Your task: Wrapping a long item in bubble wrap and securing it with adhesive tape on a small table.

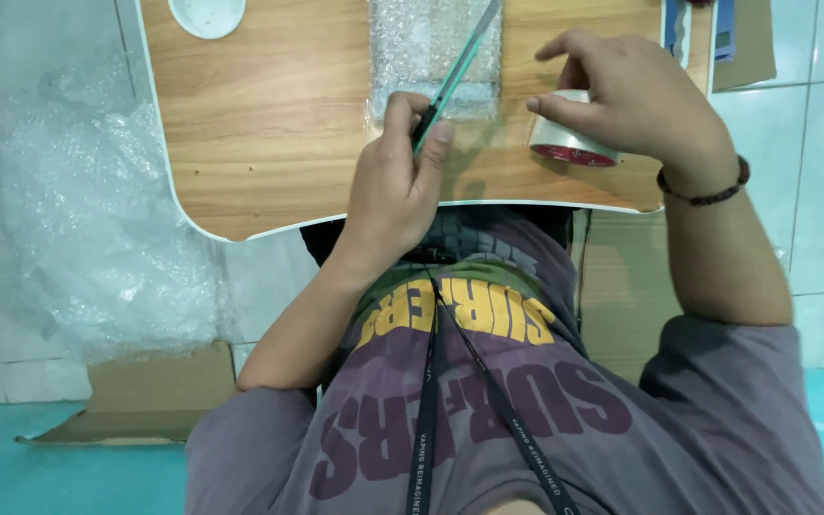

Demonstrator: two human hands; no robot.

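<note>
Near the centre of the frame, the left hand point(395, 186) is gripping a green utility knife point(455, 76), fingers curled tight around its handle, the blade slanting toward the top over a bubble-wrapped parcel point(412, 48). At upper right, the right hand point(631, 95) is pinching a roll of clear tape point(566, 143) on the wooden lap table point(269, 124). A white round dish point(207, 14) is sitting at upper left; loose bubble wrap point(88, 210) and flattened cardboard point(145, 401) are lying at left.
</note>
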